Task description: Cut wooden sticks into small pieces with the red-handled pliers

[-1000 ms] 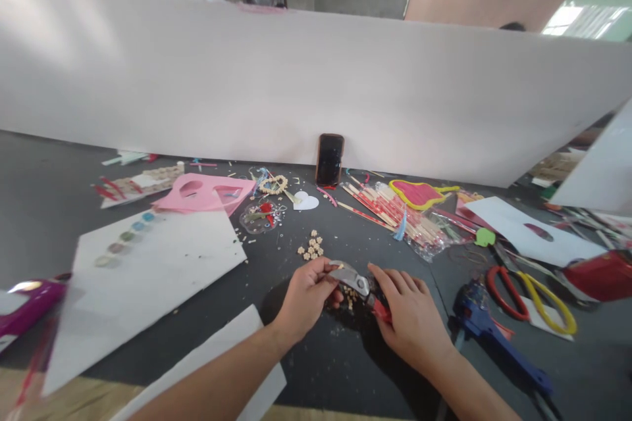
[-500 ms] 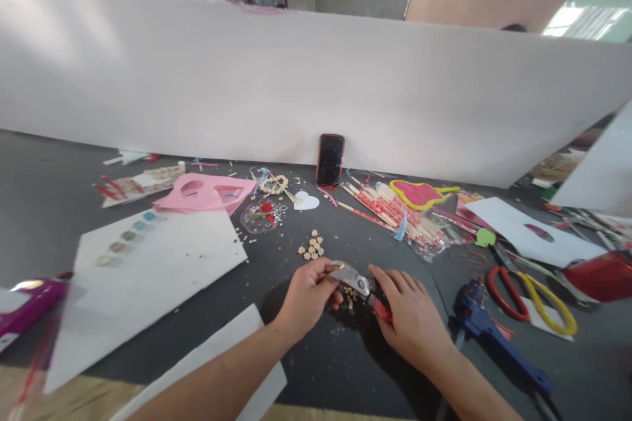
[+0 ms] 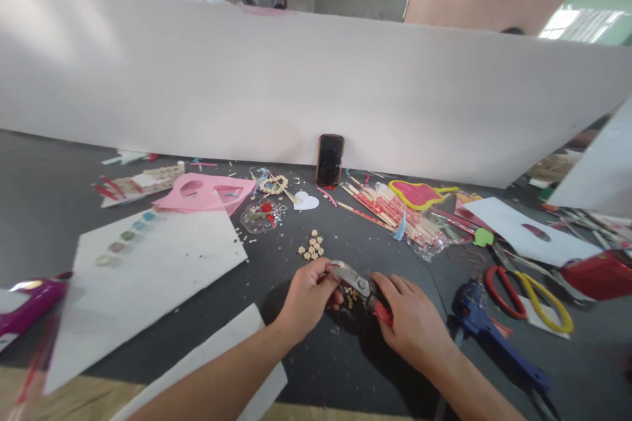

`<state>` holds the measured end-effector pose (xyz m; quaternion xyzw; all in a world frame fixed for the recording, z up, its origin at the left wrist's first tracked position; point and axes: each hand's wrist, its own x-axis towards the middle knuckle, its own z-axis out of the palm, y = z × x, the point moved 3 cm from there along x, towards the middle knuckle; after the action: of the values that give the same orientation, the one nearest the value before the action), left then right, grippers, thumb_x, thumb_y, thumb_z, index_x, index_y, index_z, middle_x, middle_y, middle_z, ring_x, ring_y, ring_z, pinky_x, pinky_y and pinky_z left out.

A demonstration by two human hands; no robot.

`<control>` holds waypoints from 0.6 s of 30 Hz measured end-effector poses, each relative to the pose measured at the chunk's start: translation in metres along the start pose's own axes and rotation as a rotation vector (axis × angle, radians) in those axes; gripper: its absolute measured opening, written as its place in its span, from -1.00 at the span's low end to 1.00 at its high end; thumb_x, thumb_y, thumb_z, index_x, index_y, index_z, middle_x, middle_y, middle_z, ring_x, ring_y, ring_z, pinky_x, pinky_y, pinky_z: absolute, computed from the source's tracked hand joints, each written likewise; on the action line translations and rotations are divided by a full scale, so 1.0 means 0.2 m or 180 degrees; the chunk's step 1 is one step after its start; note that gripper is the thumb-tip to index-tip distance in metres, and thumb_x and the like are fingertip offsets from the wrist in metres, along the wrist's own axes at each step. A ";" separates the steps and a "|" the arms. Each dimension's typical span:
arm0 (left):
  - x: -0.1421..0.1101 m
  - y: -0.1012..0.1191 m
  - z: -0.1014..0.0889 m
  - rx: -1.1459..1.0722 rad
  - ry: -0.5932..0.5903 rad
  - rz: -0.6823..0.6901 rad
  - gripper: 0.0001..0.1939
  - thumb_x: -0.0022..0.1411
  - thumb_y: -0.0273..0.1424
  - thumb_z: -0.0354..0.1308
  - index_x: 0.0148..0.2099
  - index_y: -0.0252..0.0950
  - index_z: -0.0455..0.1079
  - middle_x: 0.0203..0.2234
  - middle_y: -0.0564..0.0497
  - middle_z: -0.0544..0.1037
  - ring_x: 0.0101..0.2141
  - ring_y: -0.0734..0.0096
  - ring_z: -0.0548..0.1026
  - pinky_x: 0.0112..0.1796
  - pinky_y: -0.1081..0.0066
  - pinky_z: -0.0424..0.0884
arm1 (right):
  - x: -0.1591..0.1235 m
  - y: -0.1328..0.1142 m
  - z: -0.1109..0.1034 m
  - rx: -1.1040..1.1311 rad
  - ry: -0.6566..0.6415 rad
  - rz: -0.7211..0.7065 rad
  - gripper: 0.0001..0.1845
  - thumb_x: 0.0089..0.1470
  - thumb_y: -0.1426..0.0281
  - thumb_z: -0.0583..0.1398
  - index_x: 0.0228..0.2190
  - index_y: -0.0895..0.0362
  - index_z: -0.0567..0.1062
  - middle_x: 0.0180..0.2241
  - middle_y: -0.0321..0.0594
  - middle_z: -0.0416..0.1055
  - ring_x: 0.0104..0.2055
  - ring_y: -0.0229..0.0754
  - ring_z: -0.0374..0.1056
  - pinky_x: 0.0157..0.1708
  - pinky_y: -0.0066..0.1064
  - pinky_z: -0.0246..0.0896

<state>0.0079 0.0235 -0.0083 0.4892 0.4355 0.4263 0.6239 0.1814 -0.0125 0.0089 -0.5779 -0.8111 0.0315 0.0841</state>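
My right hand [image 3: 412, 312] is wrapped round the red handles of a pair of pruning shears [image 3: 359, 284], whose metal blades point left. At the blade tips, my left hand [image 3: 309, 296] pinches a small pale piece [image 3: 340, 266], mostly hidden by the fingers and blades. Small tan bits [image 3: 351, 296] lie on the dark table below the shears. Just beyond my left hand sits a little pile of flower-shaped wooden pieces [image 3: 312, 247].
A blue glue gun [image 3: 498, 335] and scissors with red and yellow handles [image 3: 546, 302] lie at right. Bundled sticks [image 3: 395, 210] and a propped phone [image 3: 330, 159] stand beyond. White board [image 3: 148, 289] covers the left side; a white partition [image 3: 276, 85] closes off the back.
The fingers of my right hand have drawn in closer round the handles of the pruning shears. My left hand stays nearly where it was.
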 end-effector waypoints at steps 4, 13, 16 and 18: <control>0.00 0.00 0.00 -0.0014 -0.0014 0.0029 -0.80 0.14 -0.29 0.03 -0.40 -0.34 0.30 -0.72 0.13 0.34 -0.66 0.56 0.31 -0.59 0.55 0.30 | 0.00 0.00 0.00 -0.0039 -0.0016 0.0040 -0.54 -0.10 0.47 0.05 -0.07 0.13 0.29 -0.18 -0.11 0.35 -0.18 -0.08 0.26 -0.15 -0.26 0.12; 0.00 0.01 0.01 -0.0248 0.0033 0.0044 -0.84 0.11 -0.33 0.08 -0.31 -0.34 0.34 -0.64 0.12 0.36 -0.62 0.56 0.34 -0.57 0.55 0.33 | 0.02 -0.01 -0.01 -0.0069 0.0161 0.0095 -0.54 -0.10 0.45 0.06 -0.07 0.14 0.28 -0.18 -0.10 0.34 -0.17 -0.07 0.24 -0.17 -0.26 0.11; 0.01 0.01 0.00 -0.0205 0.0090 0.0082 -0.88 0.11 -0.37 0.07 -0.36 -0.34 0.34 -0.65 0.12 0.35 -0.62 0.56 0.34 -0.58 0.55 0.32 | 0.02 -0.01 -0.01 -0.0094 0.0216 0.0068 -0.50 -0.08 0.46 0.05 -0.03 0.13 0.26 -0.16 -0.09 0.34 -0.15 -0.06 0.22 -0.17 -0.24 0.10; 0.01 0.01 0.00 -0.0189 0.0102 0.0058 -0.88 0.10 -0.38 0.06 -0.39 -0.33 0.34 -0.67 0.12 0.35 -0.63 0.56 0.34 -0.59 0.55 0.31 | 0.02 -0.02 -0.02 -0.0101 0.0248 0.0017 -0.48 -0.06 0.47 0.04 0.01 0.12 0.23 -0.13 -0.08 0.33 -0.13 -0.05 0.21 -0.17 -0.24 0.10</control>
<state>0.0075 0.0257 -0.0066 0.4676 0.4281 0.4525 0.6271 0.1778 -0.0102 0.0130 -0.5822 -0.8060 -0.0036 0.1064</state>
